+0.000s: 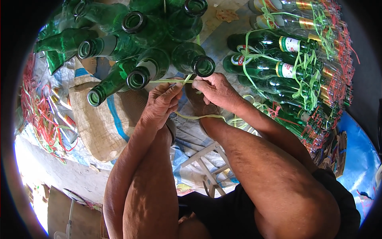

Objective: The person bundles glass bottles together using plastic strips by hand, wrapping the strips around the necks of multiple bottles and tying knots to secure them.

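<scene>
My left hand pinches a pale green plastic strap between thumb and finger, just below the mouths of the green bottles. Opposite it, my right hand grips the same strap, its fingertips partly hidden beneath a green glass bottle. Between the hands the strap crosses over itself. A loose length of strap hangs down and curves over my right foot. Uncapped green bottles stand close together in front of me, among them one with a pale neck label and one leaning outward.
Tied bundles of green bottles and clear bottles lie stacked at the right. A woven sack sits by my left foot. Red and green strap scraps heap at the left. A wooden stool frame shows between my legs.
</scene>
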`<action>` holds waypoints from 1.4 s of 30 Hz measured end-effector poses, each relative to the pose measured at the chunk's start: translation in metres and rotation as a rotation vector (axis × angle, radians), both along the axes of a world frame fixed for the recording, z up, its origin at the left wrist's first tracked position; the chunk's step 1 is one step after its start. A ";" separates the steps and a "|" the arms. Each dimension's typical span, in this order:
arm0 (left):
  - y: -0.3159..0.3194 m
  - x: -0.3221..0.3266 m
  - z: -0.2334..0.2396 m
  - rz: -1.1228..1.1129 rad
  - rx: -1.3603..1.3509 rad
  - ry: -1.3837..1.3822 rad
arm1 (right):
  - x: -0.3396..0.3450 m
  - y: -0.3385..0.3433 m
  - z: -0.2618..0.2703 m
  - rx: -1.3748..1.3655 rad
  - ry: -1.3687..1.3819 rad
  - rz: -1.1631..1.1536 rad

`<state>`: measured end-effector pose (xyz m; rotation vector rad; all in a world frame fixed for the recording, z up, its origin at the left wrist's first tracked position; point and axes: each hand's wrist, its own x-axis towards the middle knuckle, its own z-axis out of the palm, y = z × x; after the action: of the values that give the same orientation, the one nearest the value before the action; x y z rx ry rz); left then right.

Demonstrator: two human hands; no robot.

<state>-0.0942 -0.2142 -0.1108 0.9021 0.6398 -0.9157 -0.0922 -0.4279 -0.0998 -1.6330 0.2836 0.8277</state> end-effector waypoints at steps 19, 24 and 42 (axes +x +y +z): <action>-0.005 0.000 -0.014 0.065 -0.049 -0.051 | -0.018 -0.036 0.002 -0.068 0.143 -0.196; -0.007 0.001 -0.016 0.060 -0.078 -0.041 | -0.019 -0.035 0.009 -0.073 0.165 -0.201; -0.013 0.005 -0.020 -0.039 0.064 -0.132 | -0.006 -0.043 0.018 0.300 0.504 -0.551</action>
<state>-0.0892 -0.2276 -0.1313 1.0263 0.5417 -0.8669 -0.0982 -0.4706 -0.0819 -0.9725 0.8761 0.7909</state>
